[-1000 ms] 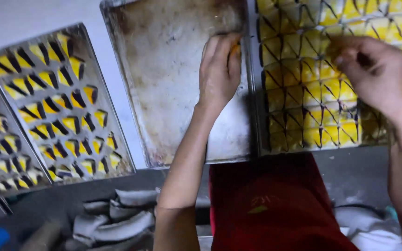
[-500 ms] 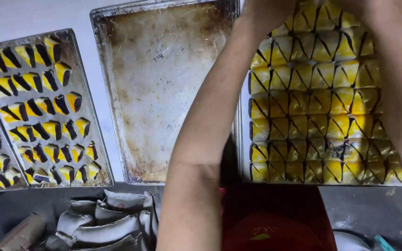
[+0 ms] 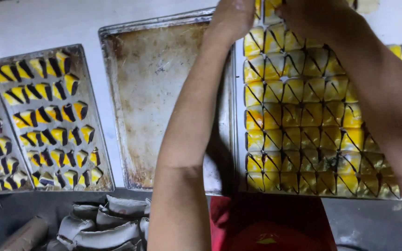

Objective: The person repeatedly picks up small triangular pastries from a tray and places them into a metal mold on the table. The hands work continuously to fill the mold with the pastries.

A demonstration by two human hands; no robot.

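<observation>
Both hands' grip (image 3: 257, 9) on yellow pastries (image 3: 303, 116) (top row), empty tray (image 3: 164, 93) beside

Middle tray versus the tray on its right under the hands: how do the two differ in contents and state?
The middle tray holds no pieces, its stained, browned bottom bare; the right tray is packed with yellow pieces in tight rows. No hand is over the middle tray's bottom; the left hand and right hand reach the right tray's far end. Both are rectangular metal trays lying flat, side by side on the white table.
</observation>
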